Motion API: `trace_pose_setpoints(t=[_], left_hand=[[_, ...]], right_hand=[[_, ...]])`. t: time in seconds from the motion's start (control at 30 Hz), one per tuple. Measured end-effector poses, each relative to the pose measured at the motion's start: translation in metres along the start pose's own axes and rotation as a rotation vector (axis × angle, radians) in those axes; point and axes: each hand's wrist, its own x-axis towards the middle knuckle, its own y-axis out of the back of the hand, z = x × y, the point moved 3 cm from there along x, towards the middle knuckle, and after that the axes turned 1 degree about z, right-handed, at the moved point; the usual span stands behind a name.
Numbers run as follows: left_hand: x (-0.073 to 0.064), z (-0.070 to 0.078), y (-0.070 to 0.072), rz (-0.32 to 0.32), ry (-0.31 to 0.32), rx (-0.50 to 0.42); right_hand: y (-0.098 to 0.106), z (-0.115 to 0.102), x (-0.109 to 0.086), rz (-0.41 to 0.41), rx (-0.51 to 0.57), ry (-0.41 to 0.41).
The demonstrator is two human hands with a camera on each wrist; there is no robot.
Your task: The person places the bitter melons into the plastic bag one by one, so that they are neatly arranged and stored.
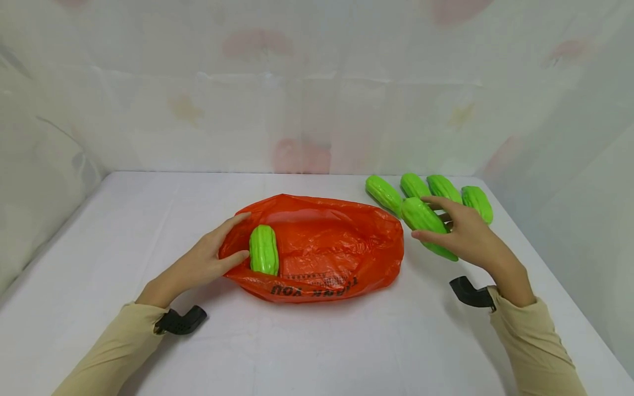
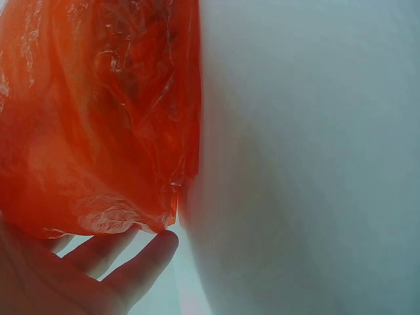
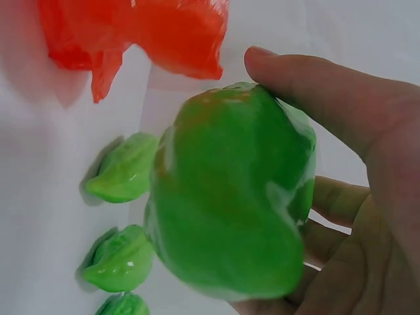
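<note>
A red plastic bag (image 1: 317,220) with dark lettering lies with its mouth facing up. Inside its left end rests a green ridged gourd (image 1: 264,250). At that end my left hand (image 1: 210,256) spreads its thumb and fingers over the rim, touching the plastic; in the left wrist view, the bag hides some fingertips (image 2: 157,252). Just off the bag's right end, my right hand (image 1: 463,231) grips another green ridged gourd (image 1: 427,223) between thumb and fingers. The held gourd (image 3: 230,197) fills the middle of the right wrist view, thumb on top.
Several more green gourds (image 1: 383,193) lie in a row at the back right of the white table (image 1: 317,352), behind my right hand. A pale patterned cloth (image 1: 317,99) hangs at the table's far edge and along both sides.
</note>
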Motion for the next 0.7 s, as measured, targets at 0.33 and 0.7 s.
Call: trace_pose_setpoints(t=[0.33,0.7], left_hand=[[0.0,-0.001,0.0,0.004,0.007,-0.004],[0.0,0.0,0.0,-0.005,0.013,-0.007]], right_hand=[[-0.003,-0.015,-0.002,0.031,0.0,0.054],[-0.009,-0.027,-0.002,0.043,0.031,0.085]])
